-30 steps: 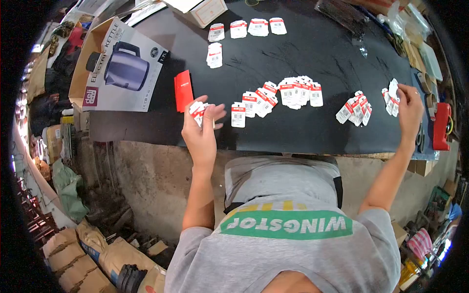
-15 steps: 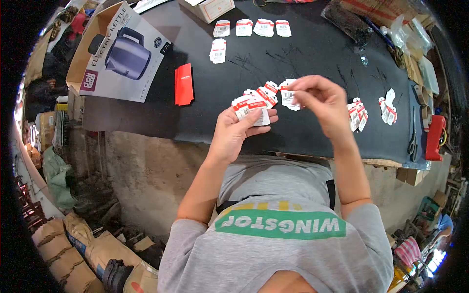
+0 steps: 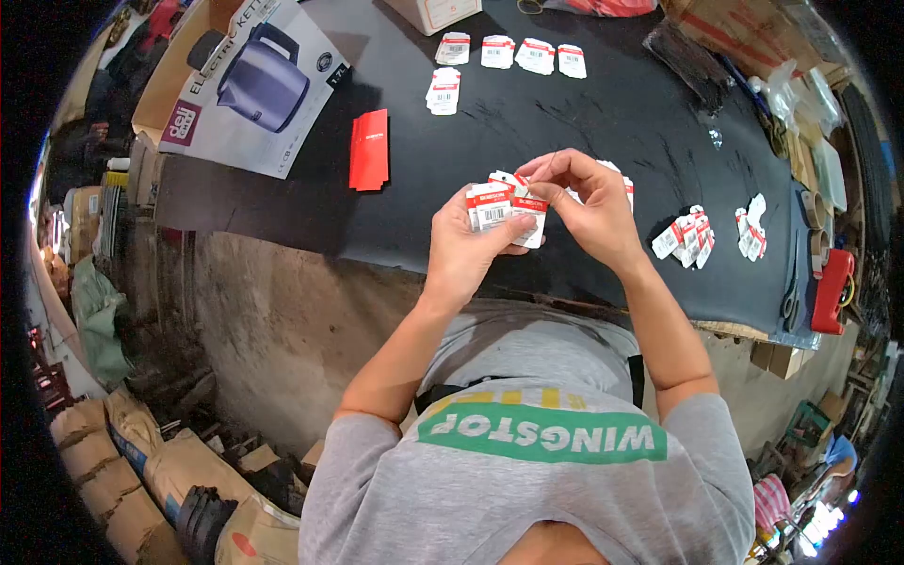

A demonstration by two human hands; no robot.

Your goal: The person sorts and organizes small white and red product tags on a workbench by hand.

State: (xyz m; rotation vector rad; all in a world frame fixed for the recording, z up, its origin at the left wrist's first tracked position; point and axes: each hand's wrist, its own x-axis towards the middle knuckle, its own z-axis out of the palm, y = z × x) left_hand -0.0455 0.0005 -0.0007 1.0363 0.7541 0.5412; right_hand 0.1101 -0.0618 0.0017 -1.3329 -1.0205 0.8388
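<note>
A fan of red-and-white barcode tags (image 3: pixel 490 217) rests in my left hand (image 3: pixel 459 252), the thumb pressed over the front ones. My right hand (image 3: pixel 603 212) is closed in a pinch at the upper right of that fan, thumb and forefinger on a tag's edge. Behind the right hand, another tag pile (image 3: pixel 628 191) on the table is mostly hidden. To the right lie a spread pile of similar tags (image 3: pixel 695 237) and a smaller pile (image 3: pixel 750 231).
Several tag stacks (image 3: pixel 535 56) lie toward the back of the black table (image 3: pixel 311 221). Red cards (image 3: pixel 369 151) and an electric kettle box (image 3: pixel 254 85) are at left. Scissors (image 3: pixel 791 299) and a red tape dispenser (image 3: pixel 832 292) sit by the right edge.
My right hand has moved left from above the nearby tag pile to the tags in my left hand. The view has shifted slightly. More of the spread pile at right shows.
</note>
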